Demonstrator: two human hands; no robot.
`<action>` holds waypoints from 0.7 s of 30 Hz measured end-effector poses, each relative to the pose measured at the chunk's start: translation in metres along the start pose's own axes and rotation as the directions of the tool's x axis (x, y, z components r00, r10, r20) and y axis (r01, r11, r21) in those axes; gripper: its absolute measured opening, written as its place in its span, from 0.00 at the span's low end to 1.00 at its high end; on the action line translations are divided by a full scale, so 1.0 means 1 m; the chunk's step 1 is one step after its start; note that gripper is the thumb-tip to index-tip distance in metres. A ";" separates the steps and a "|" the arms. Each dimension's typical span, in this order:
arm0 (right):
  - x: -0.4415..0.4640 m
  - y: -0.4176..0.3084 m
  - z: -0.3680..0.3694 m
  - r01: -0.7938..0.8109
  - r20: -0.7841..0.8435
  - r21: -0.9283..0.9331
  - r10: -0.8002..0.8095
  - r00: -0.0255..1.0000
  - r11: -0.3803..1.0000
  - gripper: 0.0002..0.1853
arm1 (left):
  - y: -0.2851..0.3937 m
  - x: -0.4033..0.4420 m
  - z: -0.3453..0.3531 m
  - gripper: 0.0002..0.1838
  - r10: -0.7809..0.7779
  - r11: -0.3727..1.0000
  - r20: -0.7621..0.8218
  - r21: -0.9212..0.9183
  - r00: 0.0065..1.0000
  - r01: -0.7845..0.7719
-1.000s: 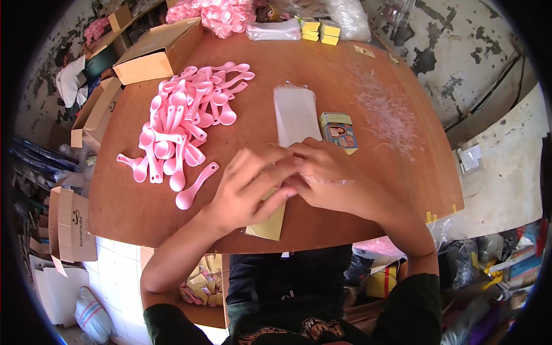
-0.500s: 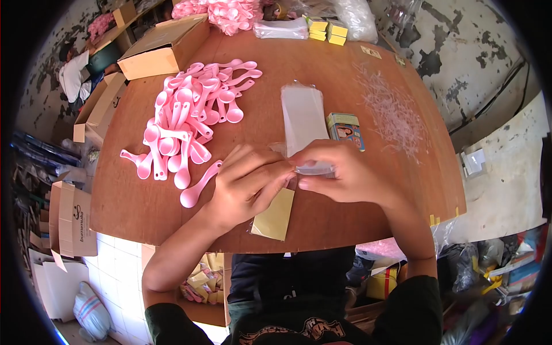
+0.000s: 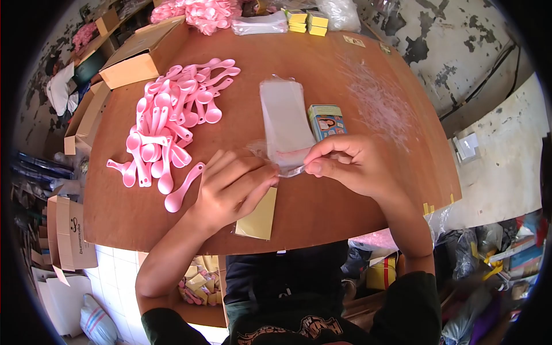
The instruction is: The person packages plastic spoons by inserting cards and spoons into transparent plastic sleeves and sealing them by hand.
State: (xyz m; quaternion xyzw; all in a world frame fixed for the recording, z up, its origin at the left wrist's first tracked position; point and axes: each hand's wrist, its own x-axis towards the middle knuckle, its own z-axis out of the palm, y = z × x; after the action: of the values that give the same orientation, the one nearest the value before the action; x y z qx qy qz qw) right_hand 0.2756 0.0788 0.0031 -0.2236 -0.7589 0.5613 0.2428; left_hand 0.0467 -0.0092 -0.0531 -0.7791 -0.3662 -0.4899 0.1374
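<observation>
My left hand (image 3: 234, 187) is closed in a pinch on the top of a clear plastic bag. A yellow card (image 3: 257, 217) shows in the bag's lower part, below my fingers near the table's front edge. Thumb and forefinger of my right hand (image 3: 355, 168) pinch the end of a narrow clear plastic strip (image 3: 293, 171) that spans the gap between both hands. Whether the strip is still joined to the bag cannot be made out. Just beyond the hands lies a stack of clear flat bags (image 3: 283, 115), with a small printed box (image 3: 326, 121) beside it.
Pink spoons (image 3: 167, 121) are heaped on the left of the wooden table (image 3: 345, 221), one lying apart near my left hand. Thin clear strips (image 3: 382, 106) are scattered at right. A cardboard box (image 3: 144, 52) and yellow boxes (image 3: 306, 22) stand at the back.
My hands have drawn slightly apart, and a longer piece of clear plastic now shows between them. The whole view has shifted, so the table things appear further left.
</observation>
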 end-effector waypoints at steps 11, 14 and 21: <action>-0.056 0.067 -0.222 -0.350 -0.496 -0.616 -0.002 0.869 0.706 0.08 | 0.003 0.003 -0.003 0.14 -0.036 0.999 0.071 -0.001 0.997 0.037; -0.079 0.079 -0.247 -0.315 -0.482 -0.741 -0.143 0.865 0.593 0.06 | 0.004 0.003 -0.003 0.11 -0.037 0.999 0.099 0.013 0.994 0.036; -0.097 0.073 -0.228 -0.286 -0.414 -0.878 -0.309 0.856 0.384 0.05 | 0.002 0.002 0.000 0.09 -0.039 0.999 0.155 0.003 0.987 0.039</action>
State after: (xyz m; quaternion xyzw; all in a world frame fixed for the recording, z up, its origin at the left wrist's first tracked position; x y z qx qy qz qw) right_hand 0.4975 0.2083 -0.0207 -0.4557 -0.8458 -0.0407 0.2745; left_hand 0.0488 -0.0092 -0.0511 -0.8076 -0.3911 -0.4302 0.0990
